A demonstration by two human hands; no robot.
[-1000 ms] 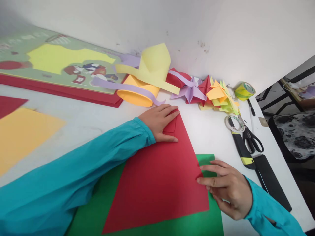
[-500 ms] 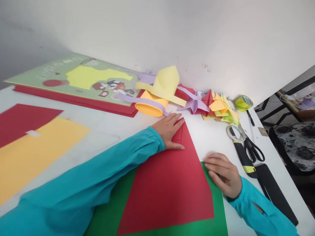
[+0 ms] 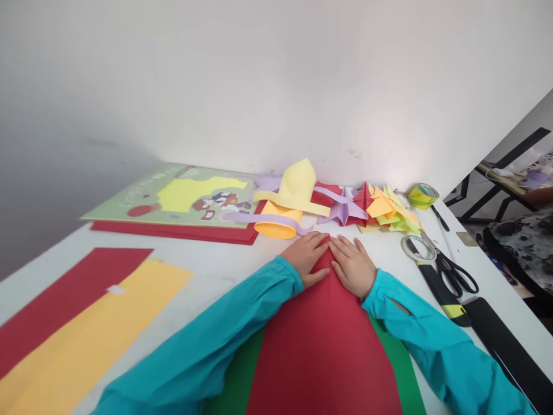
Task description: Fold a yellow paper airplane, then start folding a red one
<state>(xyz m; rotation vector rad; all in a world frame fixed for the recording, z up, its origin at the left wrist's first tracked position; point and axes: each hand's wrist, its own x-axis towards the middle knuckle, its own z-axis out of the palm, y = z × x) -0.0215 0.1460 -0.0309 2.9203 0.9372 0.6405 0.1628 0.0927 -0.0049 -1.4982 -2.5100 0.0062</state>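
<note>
A red paper sheet (image 3: 324,346) lies on a green sheet (image 3: 235,380) on the white table (image 3: 207,265) in front of me. Its far corner points toward the wall. My left hand (image 3: 307,256) lies flat on the left side of that corner, fingers stretched out. My right hand (image 3: 353,266) rests flat on the right side of the same corner, fingers spread and nearly touching the left hand. Both arms wear teal sleeves.
Folded paper shapes (image 3: 380,210), a yellow strip (image 3: 298,187) and an orange paper roll (image 3: 276,222) sit by the wall. A picture board (image 3: 181,199) lies at the back left. Red and yellow sheets (image 3: 86,328) lie at left. Tape rolls (image 3: 417,246), scissors (image 3: 453,274) and a cutter (image 3: 440,288) lie at right.
My right hand has moved from the red sheet's right edge up to its far corner, beside my left hand. The view has tilted upward, showing more wall.
</note>
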